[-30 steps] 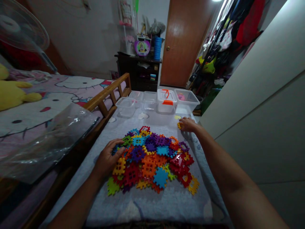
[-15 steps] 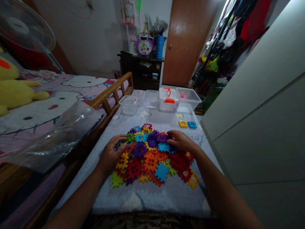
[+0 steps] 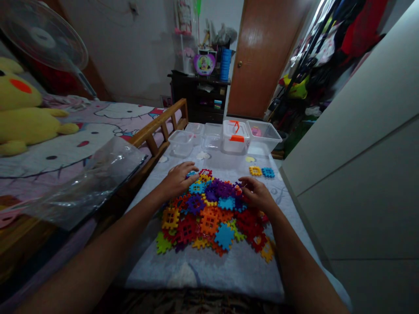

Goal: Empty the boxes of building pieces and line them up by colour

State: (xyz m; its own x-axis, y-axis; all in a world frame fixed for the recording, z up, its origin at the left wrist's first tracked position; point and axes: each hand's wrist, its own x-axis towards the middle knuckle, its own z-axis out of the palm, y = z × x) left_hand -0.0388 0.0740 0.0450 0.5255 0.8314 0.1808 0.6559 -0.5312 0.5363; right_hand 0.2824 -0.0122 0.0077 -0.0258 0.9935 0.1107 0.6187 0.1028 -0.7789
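Colourful notched plastic tiles (image 3: 209, 220) lie in a loose pile on the cloth-covered table (image 3: 163, 274). My left hand (image 3: 179, 178) rests over the pile's upper left edge, fingers apart, beside a light blue tile (image 3: 197, 188). At the upper right of the pile is my right hand (image 3: 255, 192), its thumb and fingers bent close together by a small red and purple piece; what lies between the fingertips is too small to make out. A yellow tile (image 3: 255, 171) and a blue tile (image 3: 268, 172) lie side by side, apart from the pile.
Clear plastic boxes (image 3: 264, 136) stand along the table's far end, one with a lid and orange handle (image 3: 236, 138). A wooden bed rail (image 3: 157, 126) and a plastic bag (image 3: 98, 179) are at left. White cabinets (image 3: 366, 165) border the right.
My left hand has moved up and right, from the pile's left side to its upper left edge. My right hand's fingers have drawn closer together. The view has shifted slightly.
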